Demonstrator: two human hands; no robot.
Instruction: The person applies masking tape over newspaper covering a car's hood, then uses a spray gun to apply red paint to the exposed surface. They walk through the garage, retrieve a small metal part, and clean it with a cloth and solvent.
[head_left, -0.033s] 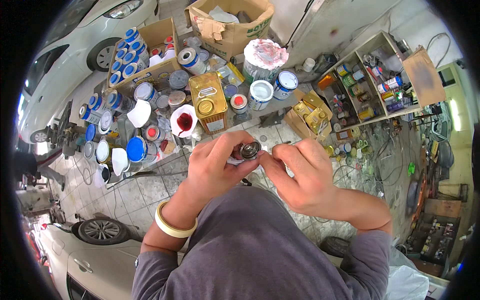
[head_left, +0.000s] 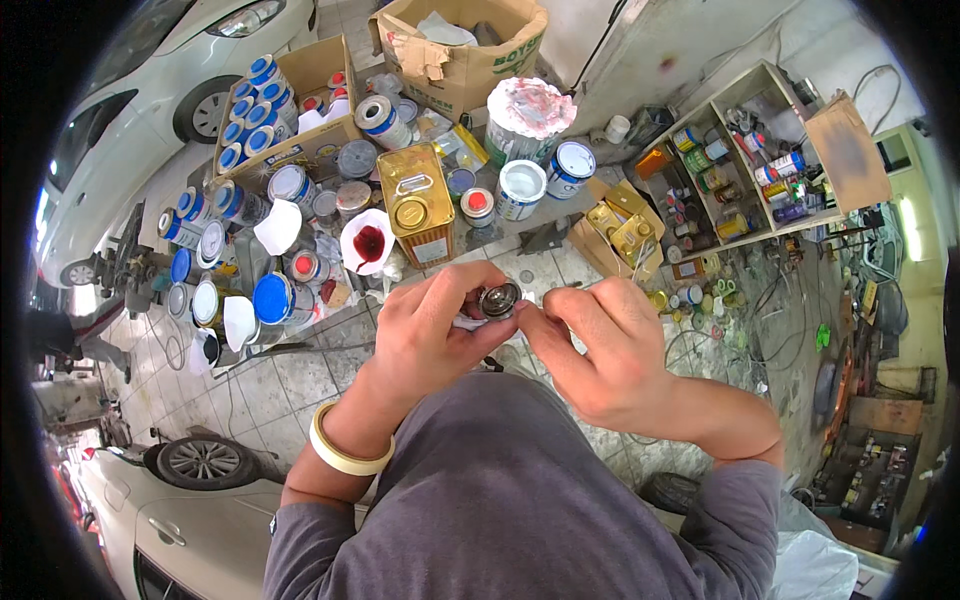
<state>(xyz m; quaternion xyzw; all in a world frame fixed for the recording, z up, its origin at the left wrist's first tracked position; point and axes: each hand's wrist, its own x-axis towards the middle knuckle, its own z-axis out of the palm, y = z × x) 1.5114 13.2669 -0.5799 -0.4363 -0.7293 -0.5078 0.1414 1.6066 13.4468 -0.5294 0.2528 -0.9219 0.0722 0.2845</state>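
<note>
In front of my chest, my left hand (head_left: 432,325) grips a small round metal part (head_left: 498,300) between thumb and fingers. Its shiny, ringed face is turned upward. A bit of white material (head_left: 468,322) shows under the left fingers; I cannot tell if it is cloth or paper. My right hand (head_left: 605,350) is closed, with thumb and forefinger pinched together at the part's right edge. What those fingertips hold, if anything, is too small to make out. A roll of masking tape (head_left: 350,440) rings my left wrist.
Beyond my hands stands a bench crowded with paint cans (head_left: 283,298), a gold rectangular tin (head_left: 415,200) and a white cup with red paint (head_left: 367,242). An open carton of small tins (head_left: 617,230) sits right of it. Shelves (head_left: 745,160) stand far right; cars (head_left: 170,525) at left.
</note>
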